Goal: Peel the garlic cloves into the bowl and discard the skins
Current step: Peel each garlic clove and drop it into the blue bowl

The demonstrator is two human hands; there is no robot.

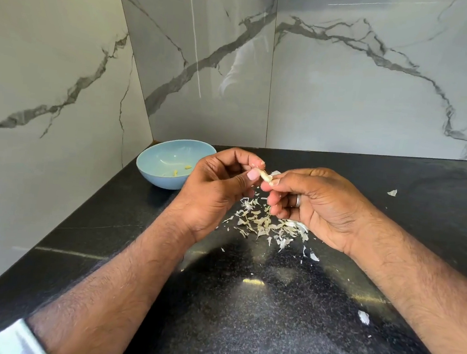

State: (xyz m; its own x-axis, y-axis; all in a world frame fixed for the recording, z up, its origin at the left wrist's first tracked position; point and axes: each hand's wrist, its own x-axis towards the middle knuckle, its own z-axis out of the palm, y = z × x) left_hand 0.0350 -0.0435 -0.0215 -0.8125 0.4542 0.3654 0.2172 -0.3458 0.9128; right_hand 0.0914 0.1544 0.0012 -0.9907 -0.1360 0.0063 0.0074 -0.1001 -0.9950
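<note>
Black tabletop [241, 320]: both hands pinch the garlic clove [265, 176] between them, left hand [216, 192], right hand [315, 204]; bowl [153, 166] lies left, nearer the left hand.

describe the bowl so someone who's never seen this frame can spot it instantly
Start at the black countertop and follow it to its far left corner, where the two marble wall panels meet. The bowl sits there, just beyond the left hand, with a few small yellowish garlic pieces inside. It is the only vessel in view, pale blue and smooth, unlike the papery skins scattered under the hands.
</note>
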